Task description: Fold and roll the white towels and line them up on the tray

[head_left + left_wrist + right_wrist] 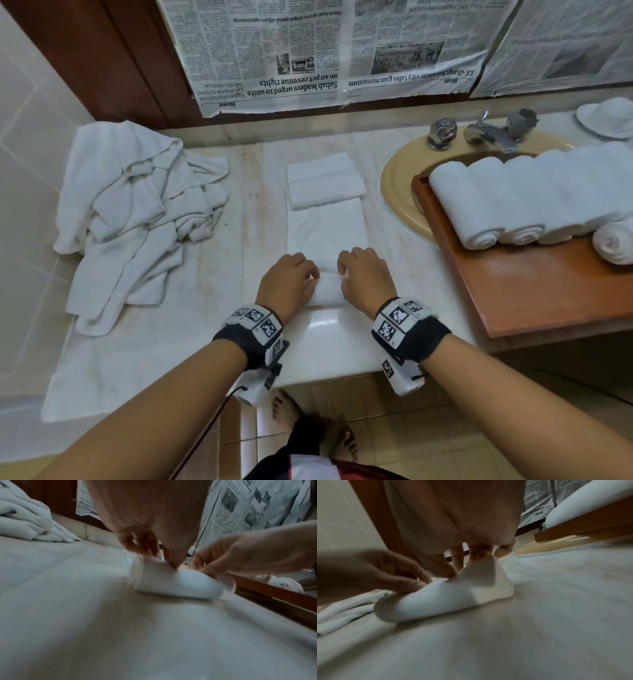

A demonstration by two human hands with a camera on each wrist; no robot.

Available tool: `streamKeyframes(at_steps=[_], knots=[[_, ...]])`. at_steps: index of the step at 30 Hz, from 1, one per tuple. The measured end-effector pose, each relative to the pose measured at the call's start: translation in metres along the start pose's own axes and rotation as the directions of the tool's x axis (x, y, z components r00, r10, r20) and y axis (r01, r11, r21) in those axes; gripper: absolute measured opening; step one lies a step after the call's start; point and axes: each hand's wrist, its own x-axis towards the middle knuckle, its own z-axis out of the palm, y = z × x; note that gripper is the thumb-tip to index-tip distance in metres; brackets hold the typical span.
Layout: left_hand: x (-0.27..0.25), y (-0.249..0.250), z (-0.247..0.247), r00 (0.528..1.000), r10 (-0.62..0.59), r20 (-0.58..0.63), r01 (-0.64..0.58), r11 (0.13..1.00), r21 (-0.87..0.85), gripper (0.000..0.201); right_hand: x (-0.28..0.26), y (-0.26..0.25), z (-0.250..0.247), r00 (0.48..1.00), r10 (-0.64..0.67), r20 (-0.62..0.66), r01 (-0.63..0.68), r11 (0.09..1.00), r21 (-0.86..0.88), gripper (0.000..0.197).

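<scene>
Here, both hands' grip pinching half-rolled towel (327, 291), loose towel pile (137, 219) left, tray (534, 291) w/ rolls right.

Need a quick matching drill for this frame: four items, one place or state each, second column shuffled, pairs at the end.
Items:
1. rolled towels
2. crumpled towels
3. folded towel
4. faucet

Places or states:
A. heaped at the counter's left
B. lined up on the wooden tray
C. behind the sink basin
D. flat on the counter, beyond the hands

Pairs: 1-B, 2-A, 3-D, 4-C
</scene>
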Motion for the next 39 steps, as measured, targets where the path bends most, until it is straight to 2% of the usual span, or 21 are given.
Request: streamKeyframes(at_steps=[3, 6, 8, 11, 14, 17, 20, 23, 25, 27, 28, 30, 31, 32, 33, 35, 37, 39], knots=[[-0.011, 0.008, 0.006, 0.989, 0.145, -0.031, -0.142, 0.986, 0.092, 0.015, -0.017, -0.005, 0.015, 0.985, -0.138, -0.102, 0.13, 0.988, -0.082, 0.022], [-0.016, 0.005, 0.007, 0.966, 0.257, 0.013, -0.256, 0.955, 0.149, 0.025, -0.028, -0.001, 0.023, 0.979, -0.173, -0.108, 0.155, 0.975, -0.157, 0.035], [-0.015, 0.0, 0.007, 0.954, 0.29, 0.078, -0.3, 0.932, 0.203, 0.032, -0.028, 0.001, 0.023, 0.978, -0.182, -0.1, 0.159, 0.966, -0.204, 0.04], [-0.005, -0.001, 0.005, 0.944, 0.3, 0.141, -0.33, 0.884, 0.331, 0.029, -0.021, 0.0, 0.02, 0.975, -0.183, -0.124, 0.149, 0.958, -0.243, 0.037], [0.005, -0.001, 0.0, 0.95, 0.246, 0.191, -0.299, 0.89, 0.345, 0.025, -0.014, 0.001, 0.015, 0.975, -0.196, -0.101, 0.167, 0.956, -0.242, 0.037], [0.008, -0.006, -0.01, 0.945, 0.207, 0.252, -0.269, 0.932, 0.243, 0.028, -0.013, 0.01, 0.006, 0.979, -0.205, 0.004, 0.203, 0.965, -0.167, 0.035], [0.005, -0.004, -0.02, 0.903, 0.129, 0.409, -0.203, 0.969, 0.142, 0.037, -0.018, 0.018, -0.001, 0.972, -0.195, 0.133, 0.205, 0.977, -0.066, 0.033], [0.003, -0.003, -0.021, 0.846, 0.003, 0.534, -0.014, 1.0, 0.017, 0.035, -0.021, 0.019, -0.008, 0.965, -0.1, 0.242, 0.088, 0.994, 0.062, 0.033], [0.006, -0.003, -0.018, 0.821, -0.053, 0.568, 0.105, 0.993, -0.06, 0.031, -0.016, 0.019, -0.01, 0.952, -0.032, 0.305, -0.02, 0.986, 0.164, 0.029], [0.008, -0.002, -0.013, 0.85, -0.095, 0.518, 0.164, 0.982, -0.089, 0.027, -0.01, 0.017, -0.011, 0.944, 0.043, 0.327, -0.123, 0.965, 0.23, 0.025], [0.008, -0.001, -0.012, 0.886, -0.106, 0.451, 0.16, 0.983, -0.084, 0.025, -0.006, 0.015, -0.01, 0.942, 0.085, 0.326, -0.171, 0.954, 0.245, 0.025], [0.004, -0.001, -0.007, 0.968, -0.058, 0.243, 0.075, 0.995, -0.062, 0.021, 0.002, 0.011, -0.006, 0.938, 0.159, 0.309, -0.234, 0.947, 0.221, 0.027], [0.001, -0.001, -0.006, 0.991, 0.02, 0.13, -0.013, 0.999, -0.052, 0.016, 0.005, 0.009, -0.005, 0.939, 0.169, 0.3, -0.22, 0.964, 0.147, 0.028], [-0.003, -0.001, -0.006, 0.99, 0.13, 0.045, -0.129, 0.991, -0.026, 0.013, 0.008, 0.007, -0.005, 0.945, 0.172, 0.279, -0.198, 0.978, 0.065, 0.028], [-0.008, -0.002, -0.004, 0.969, 0.246, -0.005, -0.246, 0.969, 0.013, 0.014, 0.009, 0.005, -0.004, 0.953, 0.176, 0.246, -0.184, 0.983, 0.008, 0.028], [-0.017, -0.008, 0.002, 0.913, 0.409, 0.009, -0.408, 0.907, 0.103, 0.037, 0.01, 0.003, -0.003, 0.964, 0.19, 0.186, -0.188, 0.982, -0.031, 0.026], [-0.022, -0.02, 0.011, 0.893, 0.445, 0.071, -0.451, 0.879, 0.155, 0.066, 0.003, 0.001, -0.001, 0.981, 0.159, 0.109, -0.154, 0.987, -0.052, 0.022], [-0.026, -0.03, 0.016, 0.895, 0.428, 0.128, -0.446, 0.875, 0.189, 0.074, -0.009, -0.001, 0.007, 1.0, 0.011, 0.019, -0.009, 0.996, -0.087, 0.024]])
